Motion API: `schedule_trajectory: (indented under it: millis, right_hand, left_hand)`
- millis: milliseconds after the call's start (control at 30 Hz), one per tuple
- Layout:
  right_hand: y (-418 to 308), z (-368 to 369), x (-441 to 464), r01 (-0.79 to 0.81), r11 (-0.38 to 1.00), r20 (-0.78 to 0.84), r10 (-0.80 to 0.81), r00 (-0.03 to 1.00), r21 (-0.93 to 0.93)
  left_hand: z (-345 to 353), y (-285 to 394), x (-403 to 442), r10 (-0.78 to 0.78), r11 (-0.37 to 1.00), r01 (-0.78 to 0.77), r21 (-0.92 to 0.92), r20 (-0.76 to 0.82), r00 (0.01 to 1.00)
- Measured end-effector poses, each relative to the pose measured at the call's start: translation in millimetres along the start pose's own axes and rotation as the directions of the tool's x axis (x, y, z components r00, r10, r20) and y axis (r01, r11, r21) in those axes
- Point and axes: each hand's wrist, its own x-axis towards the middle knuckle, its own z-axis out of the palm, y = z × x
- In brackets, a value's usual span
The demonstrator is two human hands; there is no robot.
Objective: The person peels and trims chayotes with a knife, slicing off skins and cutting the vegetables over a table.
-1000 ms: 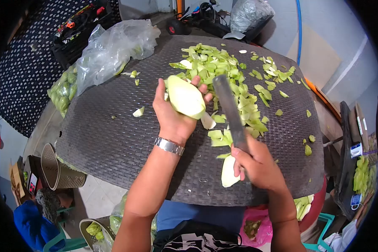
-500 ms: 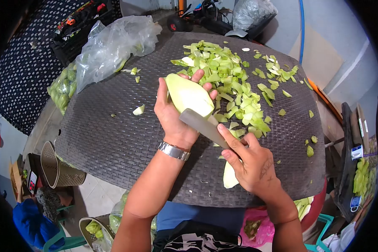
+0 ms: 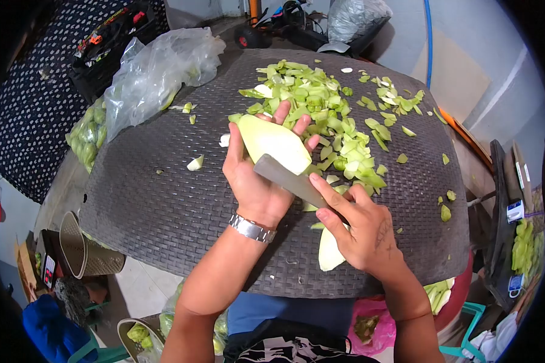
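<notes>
Our left hand [image 3: 260, 163], palm up, cradles a pale green, peeled oval vegetable [image 3: 274, 144]. Right hand [image 3: 360, 227] clenched round a flat grey metal blade [image 3: 289, 182], its tip against the vegetable's near side. Beyond the grip: green peel scraps [image 3: 321, 100] on the dark woven-pattern table [image 3: 163, 199]. Second pale peeled piece [image 3: 330, 249] just beside the right hand.

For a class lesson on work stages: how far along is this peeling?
Green peelings are heaped on the table, and a pale peeled piece lies by the right hand. The left hand holds a pale vegetable, visible side bare, knife at its end. Bagged green vegetables probably remain.
</notes>
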Motion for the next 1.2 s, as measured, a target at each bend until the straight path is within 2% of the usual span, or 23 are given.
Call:
schedule_trajectory:
  millis: [333,533,833,1000,1100,1200]
  right_hand:
    - [-6.1,11.1,-4.0,-0.084,0.993,-0.035,0.082,0.996,-0.083]
    - [-10.1,14.6,-5.0,-0.125,0.985,-0.030,0.122,0.992,-0.121]
    - [-9.2,13.4,-2.9,-0.172,0.963,0.016,0.179,0.984,-0.209]
    - [-14.1,11.5,-1.5,-0.193,0.947,0.061,0.215,0.975,-0.255]
    - [-11.8,9.3,-2.1,-0.181,0.962,0.056,0.196,0.979,-0.203]
    - [4.7,3.0,-2.3,-0.155,0.981,0.070,0.147,0.987,0.119]
  left_hand:
    - [10.0,-13.6,-8.1,0.103,0.994,-0.092,0.064,-0.181,0.978]
    - [11.4,-14.4,-9.1,0.167,0.979,-0.139,0.147,-0.202,0.965]
    - [23.8,-14.2,-10.7,0.123,0.984,-0.066,0.164,-0.363,0.924]
    - [14.6,-14.4,-5.6,0.154,0.976,-0.087,0.200,-0.348,0.925]
    - [7.8,-15.0,-3.0,0.166,0.967,-0.090,0.237,-0.323,0.932]
    - [4.9,-13.1,2.2,0.167,0.955,-0.081,0.284,-0.295,0.941]
